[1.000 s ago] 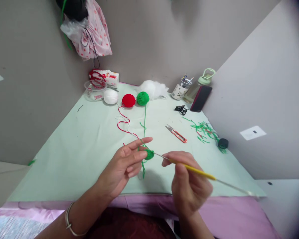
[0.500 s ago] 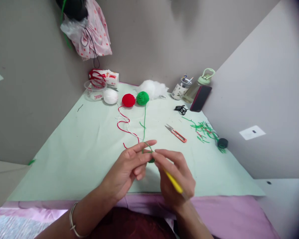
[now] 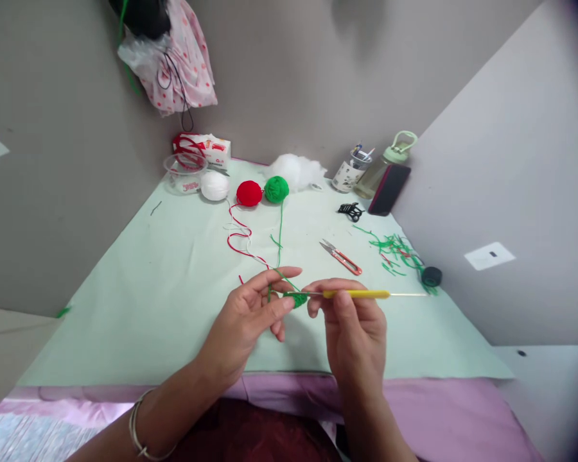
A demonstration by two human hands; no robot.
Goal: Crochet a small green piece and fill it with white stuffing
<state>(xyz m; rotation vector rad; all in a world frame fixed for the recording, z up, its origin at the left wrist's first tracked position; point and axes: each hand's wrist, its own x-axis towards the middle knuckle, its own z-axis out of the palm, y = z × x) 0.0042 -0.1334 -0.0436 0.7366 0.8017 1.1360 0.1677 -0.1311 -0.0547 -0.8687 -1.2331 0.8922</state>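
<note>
My left hand [image 3: 250,314] pinches a small green crochet piece [image 3: 298,299], with the green strand running over its forefinger back to the green yarn ball [image 3: 276,189]. My right hand [image 3: 354,327] grips a yellow-handled crochet hook [image 3: 361,294] held level, its metal tip in the green piece. Both hands hover above the pale green table cover [image 3: 164,289] near its front edge.
Red yarn ball [image 3: 248,193] and white yarn ball [image 3: 214,186] sit at the back beside white stuffing [image 3: 293,170]. Orange thread snips [image 3: 341,258], green yarn scraps [image 3: 395,251], a black hair clip [image 3: 350,211], a phone [image 3: 388,181], a bottle [image 3: 385,160], a clear bowl [image 3: 185,172].
My right hand has swung the hook from pointing down toward me to lying level, handle out to the right. The left hand stays on the green piece.
</note>
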